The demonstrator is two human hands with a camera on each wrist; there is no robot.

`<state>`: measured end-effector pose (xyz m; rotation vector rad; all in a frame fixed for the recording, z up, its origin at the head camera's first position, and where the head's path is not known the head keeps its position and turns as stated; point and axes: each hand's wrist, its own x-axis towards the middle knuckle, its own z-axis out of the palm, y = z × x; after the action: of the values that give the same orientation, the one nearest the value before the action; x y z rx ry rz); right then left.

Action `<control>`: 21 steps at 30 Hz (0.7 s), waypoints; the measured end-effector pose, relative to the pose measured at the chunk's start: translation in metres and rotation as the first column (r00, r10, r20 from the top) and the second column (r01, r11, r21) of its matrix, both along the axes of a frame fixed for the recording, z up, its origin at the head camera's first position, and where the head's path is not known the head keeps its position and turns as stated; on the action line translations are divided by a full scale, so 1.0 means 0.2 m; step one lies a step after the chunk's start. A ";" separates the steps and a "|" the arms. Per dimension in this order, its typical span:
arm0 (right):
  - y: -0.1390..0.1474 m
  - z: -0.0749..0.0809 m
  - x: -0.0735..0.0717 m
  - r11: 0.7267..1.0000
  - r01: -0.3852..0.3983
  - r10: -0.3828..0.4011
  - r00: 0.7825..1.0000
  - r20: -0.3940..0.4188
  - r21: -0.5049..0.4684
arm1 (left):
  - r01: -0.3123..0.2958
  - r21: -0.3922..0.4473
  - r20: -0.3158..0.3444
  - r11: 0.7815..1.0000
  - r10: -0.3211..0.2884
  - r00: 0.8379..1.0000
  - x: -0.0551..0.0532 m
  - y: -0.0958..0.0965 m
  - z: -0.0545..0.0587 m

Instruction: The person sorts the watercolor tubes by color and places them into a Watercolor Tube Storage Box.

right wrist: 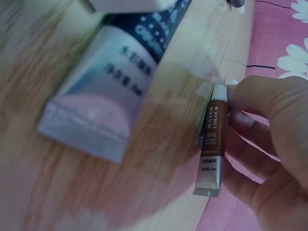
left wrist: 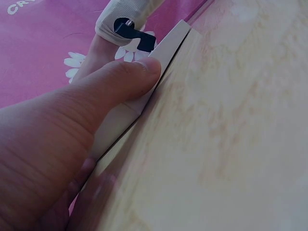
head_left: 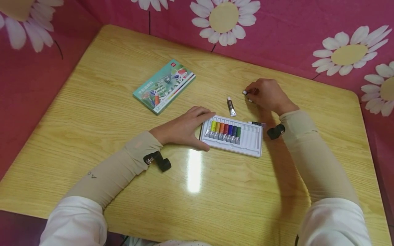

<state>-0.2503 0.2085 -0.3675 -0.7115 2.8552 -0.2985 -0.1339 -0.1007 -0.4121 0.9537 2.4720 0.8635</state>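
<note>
Paint tray point(head_left: 250, 136): white plastic, lying flat on the wooden table point(head_left: 197, 212), with bare slots toward its right end
Tube row point(head_left: 226, 131): eight paint tubes side by side in the tray, pale at the left, then yellow, orange, red and blues through to green
Left hand point(head_left: 184, 130): grips the left end of the tray, thumb on the near edge, fingers at the far edge
Right hand point(head_left: 267, 95): beyond the tray's right end, fingers curled, pinching a brown tube point(right wrist: 211, 139) near its cap; a second white cap point(right wrist: 232, 82) shows just behind, and I cannot tell whether that one is held too
Dark-labelled tube point(head_left: 231, 106): loose, just beyond the tray's far edge, cap pointing away
Black tube point(head_left: 257, 123): loose, beside the tray's far right corner
Teal paint box point(head_left: 164, 85): flat on the table, beyond the left hand
Step in hand: apparently handling loose tubes while the tray is steadied
Next move: seems to call for a firm pinch and a turn of the brown tube into line with the bare slots, the tray held from sliding
</note>
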 end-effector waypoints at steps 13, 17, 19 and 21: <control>-0.02 0.03 0.02 0.998 0.017 -0.021 0.998 0.064 0.067 | 0.008 0.002 -0.003 1.000 -0.008 1.000 0.00 0.00 0.00; -0.01 0.05 0.04 0.999 0.009 -0.011 0.999 0.034 0.050 | 0.010 -0.001 -0.002 1.000 -0.010 1.000 0.00 0.01 0.00; 0.00 0.06 0.06 0.999 -0.001 0.001 1.000 0.013 0.033 | 0.007 -0.007 0.000 1.000 -0.007 1.000 0.00 0.01 0.01; 0.00 0.07 0.08 1.000 -0.019 0.019 1.000 -0.011 0.014 | 0.004 -0.011 0.003 1.000 -0.004 1.000 0.00 0.01 0.01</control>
<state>-0.2352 0.2079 -0.3544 -0.7395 2.8565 -0.2724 -0.1333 -0.0995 -0.4101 0.9527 2.4694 0.8486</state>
